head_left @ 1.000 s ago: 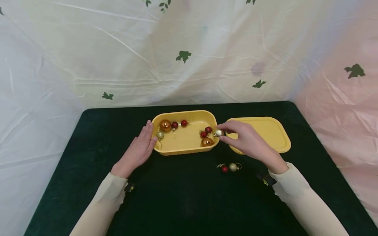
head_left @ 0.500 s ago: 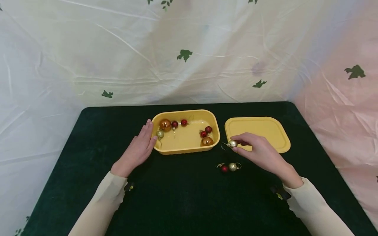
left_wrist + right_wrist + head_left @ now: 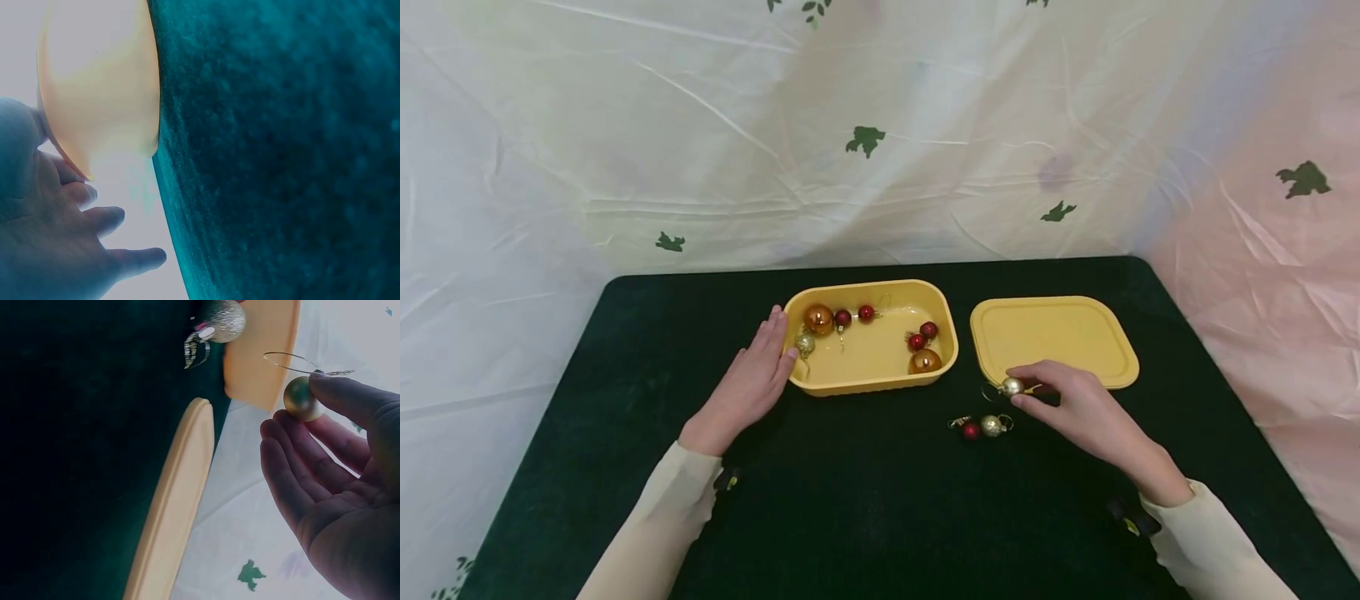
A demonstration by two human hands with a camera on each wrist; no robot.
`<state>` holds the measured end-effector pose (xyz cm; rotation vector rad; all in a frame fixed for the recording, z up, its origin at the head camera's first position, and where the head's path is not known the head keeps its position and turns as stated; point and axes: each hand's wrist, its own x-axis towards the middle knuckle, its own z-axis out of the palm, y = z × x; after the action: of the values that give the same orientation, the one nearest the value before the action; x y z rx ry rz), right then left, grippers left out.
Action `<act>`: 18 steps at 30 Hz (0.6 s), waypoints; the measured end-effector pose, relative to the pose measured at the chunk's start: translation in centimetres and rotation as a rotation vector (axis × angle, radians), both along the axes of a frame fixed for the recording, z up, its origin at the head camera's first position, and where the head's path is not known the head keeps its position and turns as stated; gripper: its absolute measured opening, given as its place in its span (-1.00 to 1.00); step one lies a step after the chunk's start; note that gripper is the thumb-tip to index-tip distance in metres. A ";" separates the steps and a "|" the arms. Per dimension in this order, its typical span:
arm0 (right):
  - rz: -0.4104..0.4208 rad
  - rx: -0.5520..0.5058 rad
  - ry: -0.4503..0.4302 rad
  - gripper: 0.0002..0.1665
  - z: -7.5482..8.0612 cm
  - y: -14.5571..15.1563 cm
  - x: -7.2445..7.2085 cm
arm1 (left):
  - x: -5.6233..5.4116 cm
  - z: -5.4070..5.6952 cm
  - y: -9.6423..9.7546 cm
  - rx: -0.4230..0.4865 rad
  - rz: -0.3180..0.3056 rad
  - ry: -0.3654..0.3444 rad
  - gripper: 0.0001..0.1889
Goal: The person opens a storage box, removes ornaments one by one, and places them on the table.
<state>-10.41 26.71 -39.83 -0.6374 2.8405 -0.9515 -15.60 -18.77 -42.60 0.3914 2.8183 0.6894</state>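
Observation:
My left hand [image 3: 751,379] rests with straight fingers against the left end of a yellow plastic box [image 3: 850,387]. Inside the box lie several small Christmas baubles: an amber one [image 3: 818,319], a glittery gold one [image 3: 805,345] and dark red ones at the left and back, with two red ones and another amber bauble [image 3: 925,361] at the right. Between thumb and fingertips my right hand [image 3: 1078,412] pinches a shiny gold bauble [image 3: 302,400], its string loop hanging off to the left. It is held over the near edge of the yellow lid [image 3: 1060,337].
A red bauble [image 3: 971,431] and a glittery gold bauble [image 3: 992,426] lie together on the dark green tabletop [image 3: 865,500], left of my right hand. White cloth with green leaf prints [image 3: 867,141] hangs behind the table.
My right hand has carried the gold bauble from the box's right rim toward the right and nearer to me, to the lid's front edge. The left hand has stayed in place.

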 end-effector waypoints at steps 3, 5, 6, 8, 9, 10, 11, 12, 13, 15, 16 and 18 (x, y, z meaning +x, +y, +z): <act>-0.012 0.021 0.001 -0.61 -0.3 0.4 0.3 | 0.0 -0.1 0.0 -0.004 -0.002 0.004 -0.26; -0.022 0.033 -0.001 -0.61 -0.6 0.7 0.5 | 0.0 -0.1 0.0 -0.008 -0.003 0.005 -0.25; -0.025 0.035 -0.003 -0.61 -0.7 0.9 0.6 | 0.0 -0.1 0.0 -0.009 -0.003 0.005 -0.26; -0.031 0.039 -0.004 -0.61 -0.9 1.1 0.8 | 0.0 -0.1 0.0 -0.009 -0.002 0.007 -0.26; -0.035 0.039 -0.004 -0.60 -1.1 1.3 0.9 | 0.0 -0.1 0.0 -0.009 -0.001 0.004 -0.26; -0.039 0.039 -0.003 -0.60 -1.2 1.4 1.0 | 0.0 -0.1 -0.1 -0.009 0.000 0.005 -0.26; -0.038 0.037 0.001 -0.60 -1.3 1.5 1.1 | 0.0 -0.1 -0.1 -0.009 0.000 0.005 -0.26; -0.038 0.036 0.004 -0.60 -1.4 1.6 1.1 | 0.0 -0.1 -0.1 -0.010 0.001 0.004 -0.26; -0.040 0.036 0.005 -0.60 -1.5 1.7 1.2 | 0.0 -0.1 -0.1 -0.010 0.001 0.004 -0.26; -0.040 0.032 0.004 -0.62 -1.7 1.8 1.3 | -0.1 -0.2 -0.1 -0.009 0.000 0.004 -0.26; -0.040 0.031 -0.001 -0.62 -1.7 1.9 1.4 | -0.1 -0.2 -0.1 -0.009 -0.002 0.005 -0.26; -0.040 0.033 -0.019 -0.63 -1.8 2.0 1.5 | -0.1 -0.2 -0.1 -0.008 -0.003 0.005 -0.26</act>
<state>-8.87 28.68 -41.66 -0.5666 2.8561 -0.9095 -15.67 -18.82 -42.79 0.3960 2.8240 0.6774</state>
